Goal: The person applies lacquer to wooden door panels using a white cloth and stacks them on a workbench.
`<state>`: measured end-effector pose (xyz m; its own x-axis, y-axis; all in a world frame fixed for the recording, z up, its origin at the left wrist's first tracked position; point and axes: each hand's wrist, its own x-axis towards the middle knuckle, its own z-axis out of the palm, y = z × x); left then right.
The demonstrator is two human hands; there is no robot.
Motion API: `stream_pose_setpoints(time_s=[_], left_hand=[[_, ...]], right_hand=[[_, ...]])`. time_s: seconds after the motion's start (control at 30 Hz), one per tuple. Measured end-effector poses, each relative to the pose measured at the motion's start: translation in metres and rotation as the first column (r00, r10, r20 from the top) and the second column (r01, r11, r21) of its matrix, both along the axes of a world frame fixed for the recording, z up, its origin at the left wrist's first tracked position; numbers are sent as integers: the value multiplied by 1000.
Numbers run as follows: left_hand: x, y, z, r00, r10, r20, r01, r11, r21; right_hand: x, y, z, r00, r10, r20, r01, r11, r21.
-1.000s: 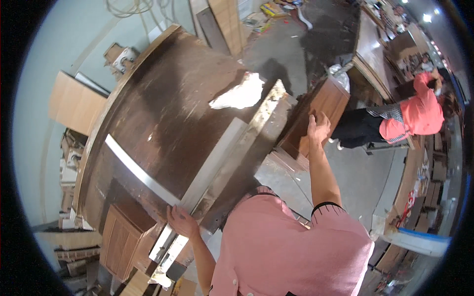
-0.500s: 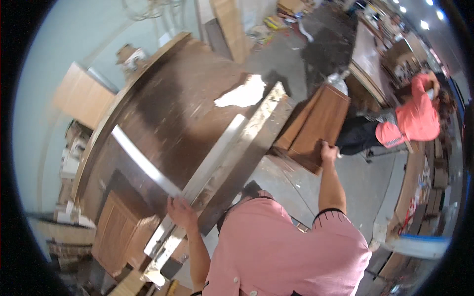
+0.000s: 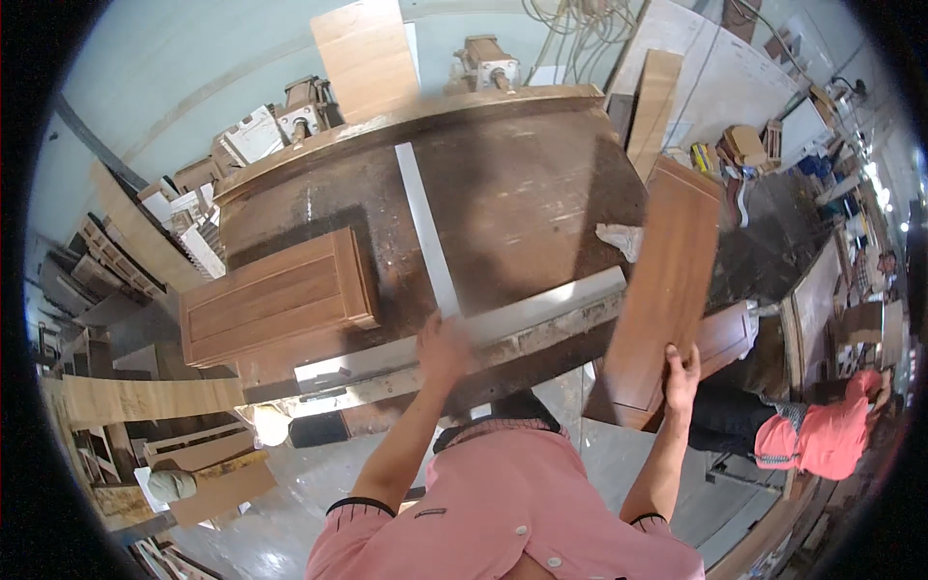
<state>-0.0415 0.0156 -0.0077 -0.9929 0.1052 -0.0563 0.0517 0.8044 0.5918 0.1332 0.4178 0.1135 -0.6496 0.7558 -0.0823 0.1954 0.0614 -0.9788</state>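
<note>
In my right hand (image 3: 680,379) is the lower right edge of a long brown wooden panel (image 3: 667,271), gripped with the thumb on its face. The panel stands tilted at the right end of the workbench (image 3: 541,184). My left hand (image 3: 445,350) is at the bench's front edge, by the near end of a thin pale strip (image 3: 423,217); its fingers look stretched out but partly blurred. Whether it touches the strip, I cannot tell. A pale metal-like bar (image 3: 551,302) runs along that edge. To the left lies a framed wooden cabinet door (image 3: 271,302) on the bench.
A second framed panel (image 3: 727,340) shows behind the held one. Beyond it at the right, a person in a coral top (image 3: 817,430) stands. A raised ledge (image 3: 406,135) borders the bench's far side. Scrap boards (image 3: 155,401) crowd the left.
My view has swung toward the bench. The wooden panel in my right hand has come up and stands more upright beside the bench. My left hand stays near the strip's end.
</note>
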Motion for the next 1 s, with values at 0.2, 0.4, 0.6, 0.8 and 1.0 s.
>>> stream_pose_setpoints(time_s=[0.2,0.4,0.6,0.8,1.0], left_hand=[[-55,16,12,994,103,-32,-94,972,215],[-123,20,-2,969,221,107,-237,954,181],[-123,36,-4,969,232,82,-236,971,36],[-127,36,-12,973,225,46,-225,974,-13],[-164,19,-4,965,238,108,-234,971,-54]], right_hand=[[-201,-60,-53,898,429,99,-438,892,112],[-348,-128,-124,805,533,259,-569,818,86],[-378,-146,-140,666,397,631,-721,557,412],[-365,-138,-144,577,498,647,-796,521,308],[-378,-128,-119,467,484,740,-851,474,227]])
